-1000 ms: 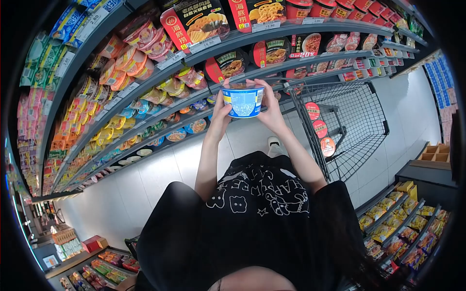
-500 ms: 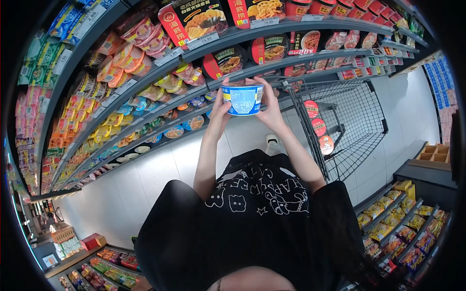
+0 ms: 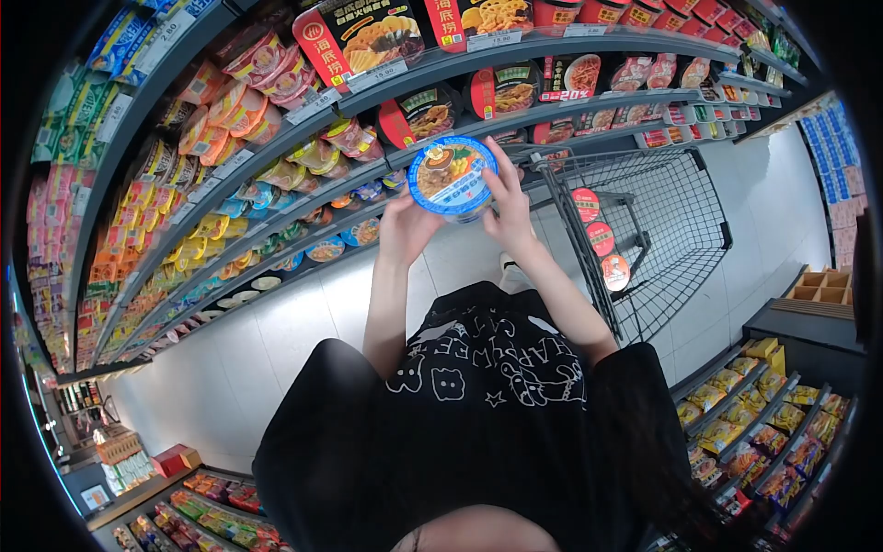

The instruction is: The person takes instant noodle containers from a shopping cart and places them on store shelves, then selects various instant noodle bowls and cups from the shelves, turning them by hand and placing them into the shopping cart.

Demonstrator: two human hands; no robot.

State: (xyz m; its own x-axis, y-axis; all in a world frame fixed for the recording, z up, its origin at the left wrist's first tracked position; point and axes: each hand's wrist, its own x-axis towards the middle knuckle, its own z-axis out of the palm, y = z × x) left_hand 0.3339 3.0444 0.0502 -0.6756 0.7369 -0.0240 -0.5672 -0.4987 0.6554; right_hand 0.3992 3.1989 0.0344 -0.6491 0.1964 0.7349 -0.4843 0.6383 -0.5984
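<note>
Between my two hands is a blue instant noodle bowl (image 3: 452,177), its lid with a food picture tilted up toward me. My right hand (image 3: 510,204) grips its right side, fingers along the rim and thumb lower down. At the lower left, my left hand (image 3: 407,228) is closed against the bowl's side, its fingertips partly hidden behind it. Just beyond the bowl, shelves hold black-and-red meal tubs (image 3: 421,116) and wrapped noodle bowls (image 3: 352,140).
A wire shopping cart (image 3: 658,235) stands to my right, with round red stickers on its near side. Curving grey shelves (image 3: 303,115) of packaged food run along the front and left. Low racks of snack packets (image 3: 750,414) are behind me on the right. Pale floor tiles (image 3: 303,322) lie below.
The bowl has turned from showing its printed side wall to showing its lid. My left hand has slid lower, and my right hand has shifted along the rim.
</note>
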